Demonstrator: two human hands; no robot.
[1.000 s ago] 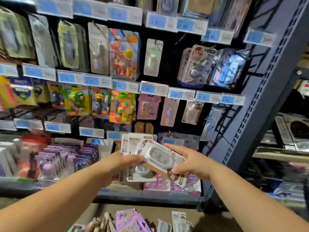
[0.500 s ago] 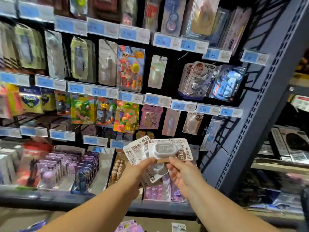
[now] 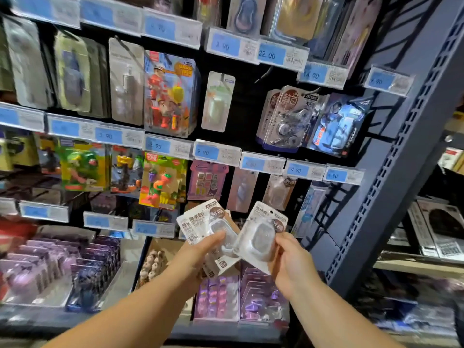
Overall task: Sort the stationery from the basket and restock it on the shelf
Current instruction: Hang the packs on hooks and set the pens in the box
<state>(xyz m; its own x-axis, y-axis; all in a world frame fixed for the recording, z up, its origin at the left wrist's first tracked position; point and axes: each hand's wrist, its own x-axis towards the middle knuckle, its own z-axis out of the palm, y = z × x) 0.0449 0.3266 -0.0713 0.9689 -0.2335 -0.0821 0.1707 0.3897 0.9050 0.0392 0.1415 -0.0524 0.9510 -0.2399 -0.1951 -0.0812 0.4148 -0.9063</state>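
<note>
My left hand [image 3: 198, 254] grips a small stack of white blister packs [image 3: 200, 222] with brown round labels, held in front of the shelf's lower rows. My right hand [image 3: 291, 262] pinches one separate blister pack [image 3: 261, 234] of the same kind, tilted up to the right and apart from the stack at its top. A matching pack [image 3: 277, 189] hangs on a peg just above, under a blue price tag. The basket is out of view.
The pegboard shelf [image 3: 251, 116] carries rows of hanging stationery packs and blue price tags. Purple boxed items [image 3: 75, 267] fill the bottom ledge at left. A dark metal upright [image 3: 391, 177] stands at right, with another shelf unit beyond it.
My right hand has pulled one pack off the stack, turned it upright and raised it. The view has tilted upward, so the basket has left the bottom edge.
</note>
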